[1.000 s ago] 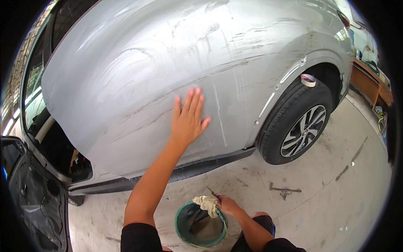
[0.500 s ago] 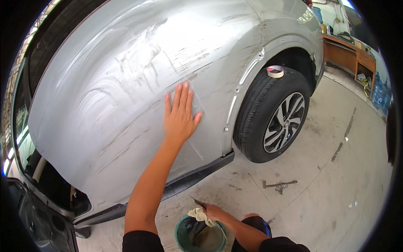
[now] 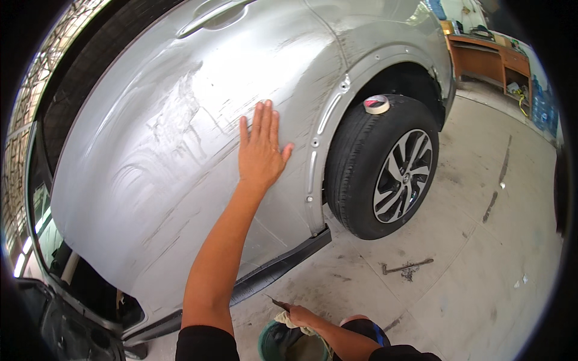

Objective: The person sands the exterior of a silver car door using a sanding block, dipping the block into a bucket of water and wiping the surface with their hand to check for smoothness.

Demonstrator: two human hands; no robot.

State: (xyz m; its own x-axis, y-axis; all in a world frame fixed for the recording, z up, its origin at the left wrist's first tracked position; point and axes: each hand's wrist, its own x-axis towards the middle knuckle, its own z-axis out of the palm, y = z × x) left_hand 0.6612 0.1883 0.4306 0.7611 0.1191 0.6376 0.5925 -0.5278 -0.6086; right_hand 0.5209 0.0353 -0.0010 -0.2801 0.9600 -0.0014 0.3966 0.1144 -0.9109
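Observation:
My left hand (image 3: 262,150) lies flat with fingers spread on the silver-grey car door (image 3: 150,204). Dark scratches and dull, cloudy smears mark the metal around it. Low at the front, my right hand (image 3: 303,315) is closed on a thin, dark, flat piece (image 3: 280,305) whose kind I cannot make out. Just under that hand, a pale yellow cloth (image 3: 288,320) hangs at the rim of a green bucket (image 3: 264,343). Whether the right hand also grips the cloth is hidden. Murky liquid shows inside the bucket.
A roll of masking tape (image 3: 377,106) rests on top of the rear tyre (image 3: 346,180). An L-shaped wrench (image 3: 409,266) lies on the tiled floor. Black sill trim (image 3: 280,266) runs under the door. Farther back stand a wooden desk (image 3: 512,60) and blue water bottles (image 3: 545,114).
My left hand has slid slightly upward across the door, staying flat. The view has shifted, bringing the door handle in at the top. My right hand still holds the dark piece above the bucket.

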